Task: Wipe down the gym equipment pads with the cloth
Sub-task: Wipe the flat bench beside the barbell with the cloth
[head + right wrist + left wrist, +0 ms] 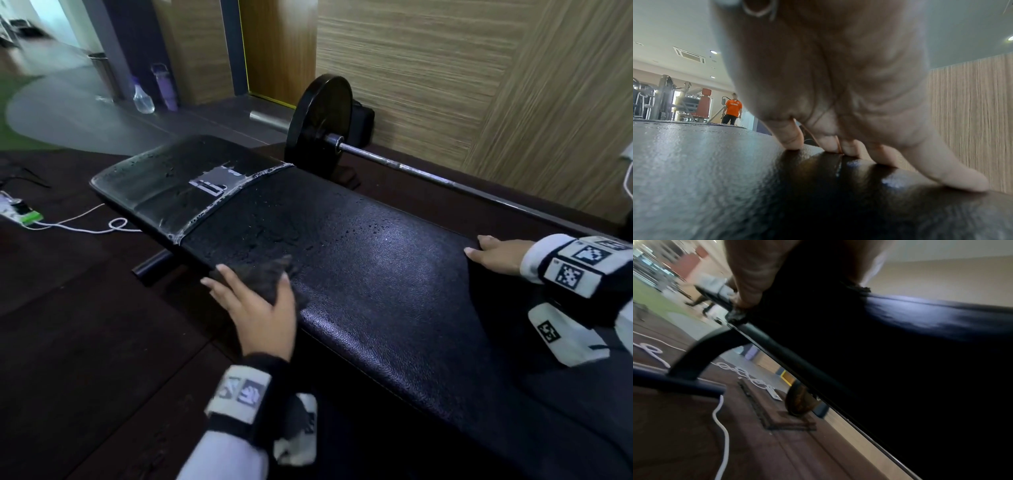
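Note:
A long black padded bench runs from near right to far left, its middle speckled with droplets. My left hand grips a dark cloth against the pad's near-left edge, thumb on top. In the left wrist view the fingers curl over the pad's rim, and cloth pokes out below them. My right hand lies flat on the pad's far edge; its straight fingers press the shiny surface and hold nothing.
The bench's worn far section has peeling seams. A barbell with a black plate lies along the wooden wall. A spray bottle, a purple bottle, a white cable and a power strip lie on the floor. A person in orange stands far off.

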Demonstrator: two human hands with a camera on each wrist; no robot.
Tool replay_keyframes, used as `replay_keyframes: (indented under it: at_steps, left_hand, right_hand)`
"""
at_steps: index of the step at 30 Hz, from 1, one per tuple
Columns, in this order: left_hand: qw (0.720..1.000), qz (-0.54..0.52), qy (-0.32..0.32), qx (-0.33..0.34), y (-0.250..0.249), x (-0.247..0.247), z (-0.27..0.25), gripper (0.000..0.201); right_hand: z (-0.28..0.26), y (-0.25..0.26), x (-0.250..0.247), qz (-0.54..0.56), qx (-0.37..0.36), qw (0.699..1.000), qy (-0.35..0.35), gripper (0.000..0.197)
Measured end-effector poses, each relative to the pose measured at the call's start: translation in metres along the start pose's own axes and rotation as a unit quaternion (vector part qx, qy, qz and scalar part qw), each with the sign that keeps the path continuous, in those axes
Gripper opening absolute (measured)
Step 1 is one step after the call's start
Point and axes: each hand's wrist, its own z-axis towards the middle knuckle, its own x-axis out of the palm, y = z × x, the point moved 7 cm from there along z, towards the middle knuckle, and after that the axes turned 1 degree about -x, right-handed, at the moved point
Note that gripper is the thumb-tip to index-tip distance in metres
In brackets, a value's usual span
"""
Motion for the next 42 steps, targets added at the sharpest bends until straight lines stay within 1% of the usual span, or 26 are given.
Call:
replay_keyframes:
  at_steps: [4, 7, 11, 13, 15, 17, 19, 21, 22, 24, 26, 28, 30, 31, 33, 35, 36, 37, 39, 41, 42]
  left_hand:
    - [0.996, 0.086, 0.009, 0.017, 0.001, -0.021, 0.047, 0.091]
    - [0.983, 0.180, 0.012, 0.037, -0.002, -0.035, 0.076, 0.090]
    - [0.938, 0.340, 0.028, 0.067, -0.016, -0.032, 0.097, 0.088]
    - [0.907, 0.407, 0.044, 0.099, -0.026, -0.020, 0.097, 0.088]
    - [0.875, 0.458, 0.080, 0.139, -0.036, -0.001, 0.093, 0.088]
    - [0.853, 0.474, 0.126, 0.179, -0.046, 0.021, 0.081, 0.092]
    - [0.841, 0.461, 0.174, 0.224, -0.055, 0.041, 0.057, 0.097]
    - [0.831, 0.433, 0.209, 0.279, -0.058, 0.054, 0.024, 0.094]
    - [0.828, 0.417, 0.213, 0.309, -0.058, 0.055, 0.008, 0.090]
    - [0.830, 0.381, 0.197, 0.356, -0.054, 0.043, -0.017, 0.081]
    - [0.831, 0.358, 0.185, 0.384, -0.044, 0.025, -0.027, 0.072]
    - [0.828, 0.355, 0.175, 0.398, -0.033, 0.007, -0.026, 0.068]
    - [0.838, 0.355, 0.153, 0.385, -0.026, -0.010, -0.010, 0.070]
    - [0.849, 0.359, 0.140, 0.362, -0.022, -0.018, 0.004, 0.073]
    - [0.872, 0.371, 0.115, 0.298, -0.015, -0.031, 0.040, 0.083]
    - [0.888, 0.383, 0.111, 0.230, -0.014, -0.038, 0.075, 0.088]
    - [0.887, 0.399, 0.117, 0.200, -0.016, -0.035, 0.088, 0.088]
    - [0.880, 0.423, 0.120, 0.177, -0.018, -0.030, 0.096, 0.086]
    - [0.859, 0.477, 0.115, 0.148, -0.025, -0.016, 0.101, 0.085]
    - [0.842, 0.509, 0.116, 0.139, -0.034, 0.003, 0.093, 0.090]
    - [0.834, 0.516, 0.124, 0.148, -0.040, 0.013, 0.085, 0.091]
  right_hand:
    - [-0.001, 0.000, -0.001, -0.004, 0.001, 1.000, 0.001, 0.062]
    - [-0.001, 0.000, 0.000, -0.005, 0.004, 1.000, 0.004, 0.062]
    - [-0.003, 0.002, -0.002, -0.010, 0.008, 1.000, 0.006, 0.062]
    - [-0.004, 0.002, -0.002, -0.014, 0.007, 1.000, 0.007, 0.062]
    - [-0.005, 0.003, -0.002, -0.017, 0.008, 1.000, 0.007, 0.062]
    - [-0.006, 0.003, -0.002, -0.017, 0.007, 1.000, 0.005, 0.062]
    - [-0.008, 0.004, -0.003, -0.019, 0.005, 1.000, 0.004, 0.062]
    - [-0.009, 0.004, -0.003, -0.020, 0.004, 1.000, 0.007, 0.062]
    - [-0.009, 0.003, -0.003, -0.021, 0.003, 1.000, 0.007, 0.062]
    - [-0.010, 0.002, -0.003, -0.023, 0.002, 1.000, 0.006, 0.062]
    - [-0.010, 0.002, -0.003, -0.025, 0.002, 1.000, 0.007, 0.061]
    - [-0.011, 0.001, -0.003, -0.029, 0.002, 1.000, 0.007, 0.062]
    - [-0.010, 0.001, -0.003, -0.031, 0.002, 0.999, 0.009, 0.062]
    - [-0.011, 0.001, -0.003, -0.030, 0.002, 0.999, 0.010, 0.062]
    - [-0.012, 0.001, -0.004, -0.031, 0.003, 0.999, 0.009, 0.062]
    - [-0.012, 0.002, -0.004, -0.033, 0.002, 0.999, 0.007, 0.062]
    - [-0.012, 0.002, -0.004, -0.032, 0.003, 0.999, 0.007, 0.062]
    - [-0.012, 0.003, -0.004, -0.032, 0.003, 0.999, 0.007, 0.062]
    - [-0.012, 0.004, -0.005, -0.030, 0.004, 1.000, 0.006, 0.061]
    - [-0.012, 0.004, -0.005, -0.028, 0.005, 1.000, 0.003, 0.061]
    - [-0.012, 0.004, -0.004, -0.029, 0.005, 1.000, 0.002, 0.062]
